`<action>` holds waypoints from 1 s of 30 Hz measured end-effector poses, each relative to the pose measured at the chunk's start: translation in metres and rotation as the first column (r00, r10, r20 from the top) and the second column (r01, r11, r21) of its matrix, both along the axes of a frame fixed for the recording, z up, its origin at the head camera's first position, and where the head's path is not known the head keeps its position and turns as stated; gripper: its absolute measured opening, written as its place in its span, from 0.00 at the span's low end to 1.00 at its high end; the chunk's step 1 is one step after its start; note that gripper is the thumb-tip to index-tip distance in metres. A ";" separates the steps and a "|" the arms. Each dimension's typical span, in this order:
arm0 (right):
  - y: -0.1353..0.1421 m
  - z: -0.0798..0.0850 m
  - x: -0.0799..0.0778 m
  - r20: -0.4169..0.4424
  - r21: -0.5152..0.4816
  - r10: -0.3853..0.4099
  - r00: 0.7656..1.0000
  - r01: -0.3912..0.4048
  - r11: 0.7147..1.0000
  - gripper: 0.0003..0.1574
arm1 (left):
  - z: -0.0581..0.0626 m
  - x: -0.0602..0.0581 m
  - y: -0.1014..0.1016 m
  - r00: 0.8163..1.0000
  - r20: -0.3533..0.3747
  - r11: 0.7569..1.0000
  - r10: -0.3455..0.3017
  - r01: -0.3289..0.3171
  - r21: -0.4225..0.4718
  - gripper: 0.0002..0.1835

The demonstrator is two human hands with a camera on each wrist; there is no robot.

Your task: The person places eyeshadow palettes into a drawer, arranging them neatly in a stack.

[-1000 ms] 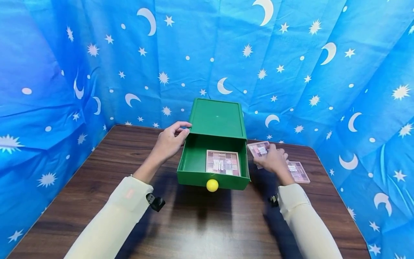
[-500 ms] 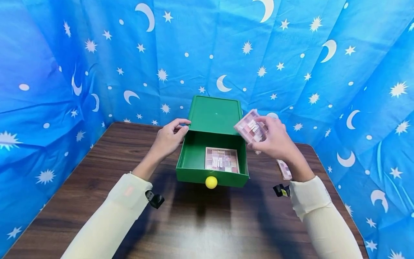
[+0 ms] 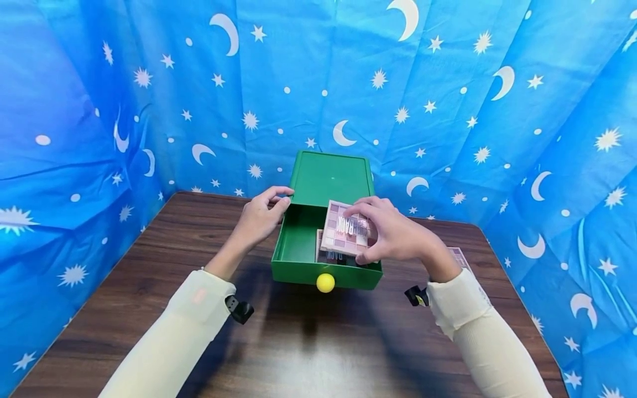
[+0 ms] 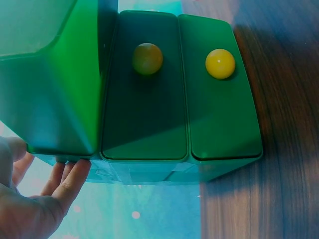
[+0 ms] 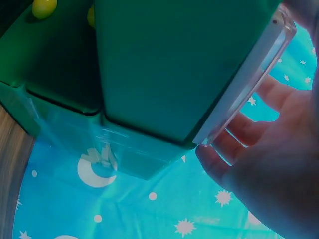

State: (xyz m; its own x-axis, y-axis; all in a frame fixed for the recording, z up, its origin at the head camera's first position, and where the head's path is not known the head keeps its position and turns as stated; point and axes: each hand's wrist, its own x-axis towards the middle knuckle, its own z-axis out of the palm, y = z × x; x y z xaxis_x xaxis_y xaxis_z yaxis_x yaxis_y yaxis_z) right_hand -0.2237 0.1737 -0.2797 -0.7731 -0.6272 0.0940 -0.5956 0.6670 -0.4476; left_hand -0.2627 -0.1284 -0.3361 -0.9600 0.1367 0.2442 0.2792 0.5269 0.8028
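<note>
A green drawer unit [image 3: 330, 174] stands on the table with its top drawer [image 3: 298, 273] pulled out. My right hand [image 3: 400, 233] grips an eyeshadow palette [image 3: 338, 232] by its edges, tilted over that drawer. A similar palette [image 3: 319, 255] lies inside, mostly covered by the held one. In the right wrist view, the held palette [image 5: 249, 82] shows edge-on beside the drawer front. My left hand [image 3: 259, 218] touches the unit's upper left side near the front; in the left wrist view its fingers [image 4: 72, 184] lie against that side.
Another palette [image 3: 459, 255] lies on the dark wooden table [image 3: 318, 354] at the right, partly behind my right wrist. Two lower drawers [image 4: 144, 109] with yellow knobs are shut. A blue curtain [image 3: 298, 72] with moons and stars surrounds the table.
My right hand has picked a palette up from the table beside the unit and carried it left over the open drawer. My left hand has stayed at the unit's side.
</note>
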 end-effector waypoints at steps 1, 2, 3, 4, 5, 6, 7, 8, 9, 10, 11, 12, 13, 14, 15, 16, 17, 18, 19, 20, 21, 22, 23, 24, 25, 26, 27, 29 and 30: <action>0.001 -0.001 0.000 0.004 0.002 0.006 1.000 -0.006 1.000 0.48 | 0.000 0.000 0.001 1.000 0.001 1.000 0.001 -0.001 0.002 0.19; 0.002 -0.001 0.000 0.010 0.003 0.011 1.000 -0.011 1.000 0.48 | 0.000 -0.001 0.002 1.000 0.002 1.000 0.001 -0.001 0.005 0.19; 0.003 -0.001 0.000 0.018 0.004 0.012 1.000 -0.012 1.000 0.48 | 0.000 -0.001 0.003 1.000 0.002 1.000 0.003 -0.003 0.009 0.19; 0.004 -0.001 0.000 0.026 0.003 0.017 1.000 -0.017 1.000 0.48 | 0.000 -0.001 0.003 1.000 0.001 1.000 0.005 -0.005 0.010 0.19; 0.006 -0.001 0.000 0.036 0.002 0.022 0.999 -0.022 1.000 0.48 | 0.000 -0.002 0.004 1.000 0.000 1.000 0.008 -0.008 0.011 0.18; 0.008 0.000 0.001 0.043 -0.001 0.027 0.999 -0.027 1.000 0.47 | 0.000 -0.002 0.004 1.000 -0.001 1.000 0.009 -0.009 0.010 0.18; 0.010 -0.001 0.001 0.050 -0.006 0.031 0.998 -0.031 1.000 0.46 | -0.001 -0.003 0.005 1.000 -0.002 1.000 0.010 -0.010 0.010 0.18; 0.013 0.000 0.001 0.055 -0.010 0.028 0.998 -0.027 1.000 0.45 | -0.001 -0.003 0.005 1.000 -0.002 1.000 0.012 -0.012 0.009 0.18; 0.015 0.001 0.000 0.057 -0.015 0.022 0.998 -0.021 1.000 0.44 | -0.001 -0.004 0.006 1.000 -0.001 1.000 0.013 -0.013 0.007 0.19; 0.017 0.001 0.000 0.054 -0.022 0.011 0.998 -0.010 1.000 0.42 | -0.001 -0.004 0.006 1.000 0.001 1.000 0.014 -0.014 0.007 0.19; 0.020 0.001 -0.002 0.047 -0.030 -0.006 0.999 0.007 1.000 0.41 | -0.001 -0.005 0.007 1.000 0.001 1.000 0.015 -0.015 0.008 0.19; 0.023 0.000 -0.004 0.038 -0.045 -0.023 0.999 0.024 0.999 0.39 | -0.001 -0.005 0.007 1.000 0.002 1.000 0.017 -0.017 0.008 0.19; 0.027 0.000 -0.006 0.035 -0.067 -0.042 0.999 0.044 0.997 0.37 | -0.001 -0.005 0.007 1.000 0.002 1.000 0.019 -0.019 0.008 0.19; 0.030 -0.001 -0.008 0.037 -0.094 -0.063 0.997 0.067 0.993 0.36 | -0.001 -0.005 0.007 1.000 0.004 1.000 0.021 -0.021 0.008 0.19; 0.034 -0.002 -0.011 0.043 -0.127 -0.082 0.996 0.087 0.988 0.35 | -0.001 -0.005 0.007 1.000 0.005 1.000 0.022 -0.022 0.010 0.19; 0.039 -0.004 -0.015 0.057 -0.164 -0.105 0.993 0.113 0.980 0.33 | -0.002 -0.006 0.008 1.000 0.006 1.000 0.023 -0.023 0.012 0.19; 0.044 -0.006 -0.019 0.075 -0.202 -0.129 0.989 0.141 0.969 0.32 | -0.002 -0.007 0.009 1.000 0.007 1.000 0.023 -0.023 0.012 0.19; 0.049 -0.008 -0.022 0.099 -0.236 -0.154 0.983 0.173 0.956 0.30 | -0.002 -0.007 0.009 1.000 0.010 1.000 0.023 -0.023 0.012 0.19; 0.054 -0.010 -0.025 0.132 -0.264 -0.183 0.974 0.212 0.941 0.29 | -0.003 -0.008 0.010 1.000 0.012 1.000 0.022 -0.023 0.014 0.19; 0.059 -0.011 -0.028 0.164 -0.283 -0.214 0.963 0.254 0.925 0.29 | -0.003 -0.008 0.010 1.000 0.014 1.000 0.022 -0.022 0.015 0.19; 0.064 -0.013 -0.031 0.198 -0.296 -0.245 0.949 0.296 0.908 0.28 | -0.003 -0.009 0.010 1.000 0.014 1.000 0.023 -0.023 0.017 0.19; 0.069 -0.014 -0.034 0.230 -0.307 -0.272 0.934 0.335 0.891 0.28 | -0.003 -0.010 0.011 1.000 0.015 1.000 0.023 -0.024 0.017 0.19; 0.074 -0.016 -0.038 0.259 -0.312 -0.296 0.920 0.369 0.875 0.28 | -0.003 -0.010 0.011 1.000 0.015 1.000 0.024 -0.024 0.017 0.20; 0.079 -0.018 -0.041 0.287 -0.316 -0.316 0.904 0.401 0.860 0.28 | -0.003 -0.011 0.011 1.000 0.013 1.000 0.025 -0.026 0.015 0.20; 0.084 -0.021 -0.044 0.315 -0.324 -0.329 0.890 0.427 0.844 0.28 | -0.004 -0.012 0.012 1.000 0.012 1.000 0.026 -0.026 0.014 0.20; 0.090 -0.025 -0.048 0.340 -0.331 -0.341 0.877 0.450 0.829 0.29 | -0.004 -0.012 0.013 1.000 0.012 1.000 0.027 -0.027 0.012 0.20; 0.095 -0.029 -0.051 0.363 -0.336 -0.351 0.863 0.473 0.815 0.29 | -0.004 -0.013 0.013 1.000 0.012 1.000 0.028 -0.028 0.011 0.20; 0.107 -0.039 -0.059 0.384 -0.329 -0.376 0.843 0.506 0.797 0.29 | -0.004 -0.014 0.015 1.000 0.012 1.000 0.027 -0.027 0.007 0.20; 0.113 -0.045 -0.063 0.385 -0.318 -0.396 0.833 0.523 0.791 0.29 | -0.004 -0.015 0.017 1.000 0.012 1.000 0.027 -0.027 0.006 0.20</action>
